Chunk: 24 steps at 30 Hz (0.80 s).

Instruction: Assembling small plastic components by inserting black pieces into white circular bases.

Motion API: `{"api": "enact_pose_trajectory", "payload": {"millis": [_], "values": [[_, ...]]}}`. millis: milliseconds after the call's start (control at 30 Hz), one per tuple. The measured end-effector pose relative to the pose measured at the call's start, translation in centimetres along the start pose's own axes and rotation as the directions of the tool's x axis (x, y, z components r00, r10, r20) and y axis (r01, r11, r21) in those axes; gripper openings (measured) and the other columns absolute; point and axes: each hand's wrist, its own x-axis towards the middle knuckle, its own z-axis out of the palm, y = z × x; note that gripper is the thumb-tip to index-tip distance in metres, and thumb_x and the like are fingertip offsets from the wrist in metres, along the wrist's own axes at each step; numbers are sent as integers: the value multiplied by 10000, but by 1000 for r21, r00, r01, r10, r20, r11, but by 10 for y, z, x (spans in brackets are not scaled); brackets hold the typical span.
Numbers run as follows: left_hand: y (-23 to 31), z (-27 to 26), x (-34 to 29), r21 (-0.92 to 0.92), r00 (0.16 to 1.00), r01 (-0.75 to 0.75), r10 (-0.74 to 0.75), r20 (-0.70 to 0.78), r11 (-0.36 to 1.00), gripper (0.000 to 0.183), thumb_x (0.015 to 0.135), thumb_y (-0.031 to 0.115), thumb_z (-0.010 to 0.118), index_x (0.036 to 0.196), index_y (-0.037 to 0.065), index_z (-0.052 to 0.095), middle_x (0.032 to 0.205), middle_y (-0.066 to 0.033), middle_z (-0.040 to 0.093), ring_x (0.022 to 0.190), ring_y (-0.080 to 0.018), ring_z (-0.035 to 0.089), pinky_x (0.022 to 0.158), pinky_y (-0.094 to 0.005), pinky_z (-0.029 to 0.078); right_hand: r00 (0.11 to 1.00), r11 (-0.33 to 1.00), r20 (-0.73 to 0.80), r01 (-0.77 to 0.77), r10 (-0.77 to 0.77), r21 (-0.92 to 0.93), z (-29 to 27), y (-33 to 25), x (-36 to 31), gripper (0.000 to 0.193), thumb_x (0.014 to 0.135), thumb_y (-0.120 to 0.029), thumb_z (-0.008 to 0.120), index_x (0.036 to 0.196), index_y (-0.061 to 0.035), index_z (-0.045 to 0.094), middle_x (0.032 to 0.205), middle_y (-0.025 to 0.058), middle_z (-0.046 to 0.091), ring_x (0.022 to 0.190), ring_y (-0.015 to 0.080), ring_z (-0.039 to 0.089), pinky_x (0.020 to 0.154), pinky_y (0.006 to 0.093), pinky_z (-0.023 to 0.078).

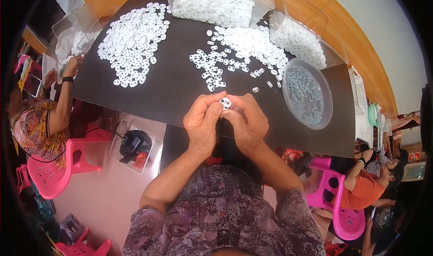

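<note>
Hands: left hand (201, 120) and right hand (246, 120) raised together over the near edge of the black rectangular table (171, 89), fingertips meeting.
Grip: fingers of both hands closed — pinching one small white plastic ring-shaped piece (225, 103) between thumbs and forefingers.
Piece: held just above the table's near edge, between the two hands, apart from the heaps.
Left heap: broad scatter of white plastic pieces (133, 41) on the far left of the table.
Middle heap: looser spread of the same white pieces (239, 50) beyond the hands.
Dish: round clear plastic dish of small grey metal parts (306, 92) — to the right of the hands.
Bins: clear plastic tub heaped with white pieces (212, 4) at the far edge.
Nearby: another person in patterned clothing on a pink plastic chair (54, 168) at the left.
</note>
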Motion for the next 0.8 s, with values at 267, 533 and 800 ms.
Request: {"api": "enact_pose_trajectory", "payload": {"millis": [267,533,800], "values": [[5,4,-2,59,990,33,-24,-136,998,176,938,127,540,1007,-16,615,841,16,568,763,-40,495,674,-182,418,999,997,26,41,-40,-68,8,0,-1,207,771,56,628,976,29,615,802,73,582,662,144,516,581,248,415],[8,7,-5,119,994,18,-5,-113,993,185,945,140,531,997,-17,613,839,16,553,754,-38,475,680,-182,405,1000,996,-17,18,-20,-86,11,-2,-3,179,812,-16,615,987,10,586,820,91,579,654,179,500,581,280,409],[-1,12,0,145,992,17,2,-126,989,215,956,201,517,931,-4,574,833,8,528,726,-35,453,654,-183,396,969,972,-139,184,-205,-150,13,5,7,124,818,-57,628,910,9,577,747,104,565,594,225,489,522,321,389]]}}
